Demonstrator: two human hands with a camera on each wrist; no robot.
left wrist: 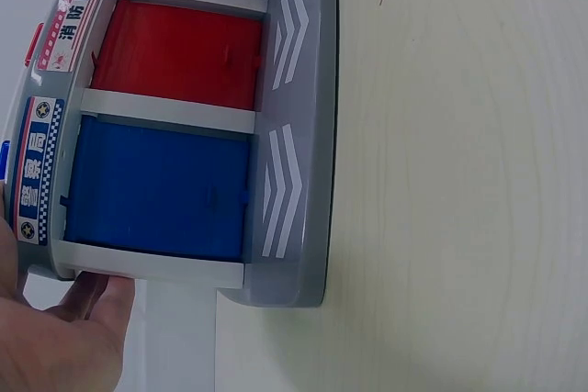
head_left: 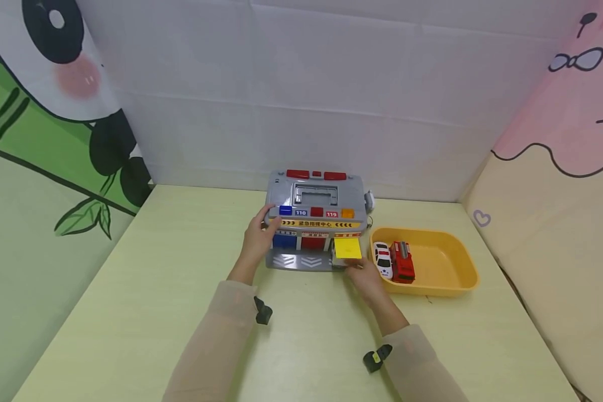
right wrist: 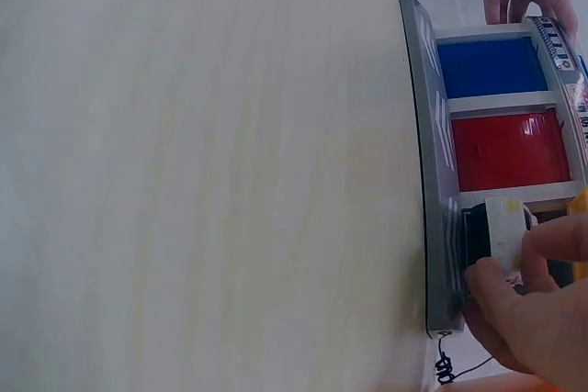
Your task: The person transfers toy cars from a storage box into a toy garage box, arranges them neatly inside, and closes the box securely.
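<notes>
A grey toy garage stands on the table, with signs along its front. My left hand grips its left end, the fingers against the side wall in the left wrist view. The blue door and red door are down, while the yellow door on the right is raised. With its thumb and fingers, my right hand pinches a white toy vehicle at the mouth of the yellow-door bay. That vehicle is partly hidden by the raised door in the head view.
Right of the garage, a yellow tray holds a white toy police car and a red toy fire truck. A grey piece sticks out at the garage's right side. White cloth hangs behind the table.
</notes>
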